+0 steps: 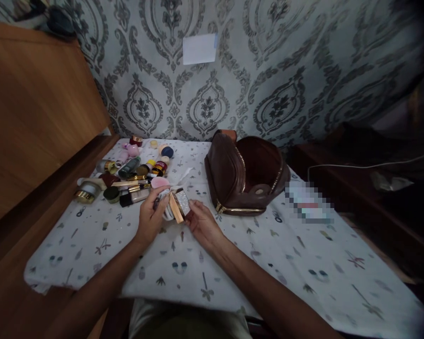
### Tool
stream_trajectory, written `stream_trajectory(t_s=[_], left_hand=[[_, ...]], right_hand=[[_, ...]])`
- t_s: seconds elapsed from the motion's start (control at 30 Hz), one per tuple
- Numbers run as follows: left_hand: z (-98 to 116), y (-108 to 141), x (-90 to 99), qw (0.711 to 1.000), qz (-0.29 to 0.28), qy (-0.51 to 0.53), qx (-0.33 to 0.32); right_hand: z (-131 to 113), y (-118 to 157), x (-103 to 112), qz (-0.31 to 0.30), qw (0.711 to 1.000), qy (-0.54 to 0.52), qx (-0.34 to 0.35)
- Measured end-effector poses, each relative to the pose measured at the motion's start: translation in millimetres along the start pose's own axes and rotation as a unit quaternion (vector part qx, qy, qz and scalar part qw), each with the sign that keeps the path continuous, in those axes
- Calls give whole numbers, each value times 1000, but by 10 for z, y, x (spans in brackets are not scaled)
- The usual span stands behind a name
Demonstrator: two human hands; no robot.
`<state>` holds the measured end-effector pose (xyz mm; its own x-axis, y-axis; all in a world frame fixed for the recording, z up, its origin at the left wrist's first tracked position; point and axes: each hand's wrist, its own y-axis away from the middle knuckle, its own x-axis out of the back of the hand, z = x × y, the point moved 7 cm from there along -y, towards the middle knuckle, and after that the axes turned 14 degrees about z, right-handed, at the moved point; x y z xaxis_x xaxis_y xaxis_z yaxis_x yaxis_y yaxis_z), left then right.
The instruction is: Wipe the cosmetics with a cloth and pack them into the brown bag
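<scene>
No legible text, bottle label (159, 167) included.

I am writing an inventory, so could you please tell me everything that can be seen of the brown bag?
The brown bag is dark and smooth, like leather or imitation leather. Gold-coloured zip teeth edge its opening, which gapes wide, showing a dark reddish-brown inside. A round, pale disc sits near the front lip; a lighter brown tab shows at the back. It rests on the patterned cloth, beyond the right hand, which appears apart from it.
</scene>
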<state>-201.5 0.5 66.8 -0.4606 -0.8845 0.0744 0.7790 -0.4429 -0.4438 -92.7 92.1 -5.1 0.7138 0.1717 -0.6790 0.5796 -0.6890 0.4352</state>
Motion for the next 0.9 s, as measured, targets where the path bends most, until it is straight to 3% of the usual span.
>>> stream_trajectory(t_s=[0.1, 0.27, 0.53, 0.63, 0.9], left_hand=[[-29, -58, 48, 999, 28, 10, 22], [10, -87, 70, 999, 30, -9, -2], [40, 3, -85, 993, -105, 48, -29], [22, 22, -126, 991, -127, 28, -37], [-47, -65, 0, 1000, -16, 14, 11]], right_hand=[[13, 67, -63, -36, 998, 26, -40], [49, 138, -140, -78, 992, 29, -97], [38, 44, -93, -63, 994, -28, -86], [8, 24, -83, -61, 995, -28, -76], [4, -25, 3, -21, 998, 15, -62]])
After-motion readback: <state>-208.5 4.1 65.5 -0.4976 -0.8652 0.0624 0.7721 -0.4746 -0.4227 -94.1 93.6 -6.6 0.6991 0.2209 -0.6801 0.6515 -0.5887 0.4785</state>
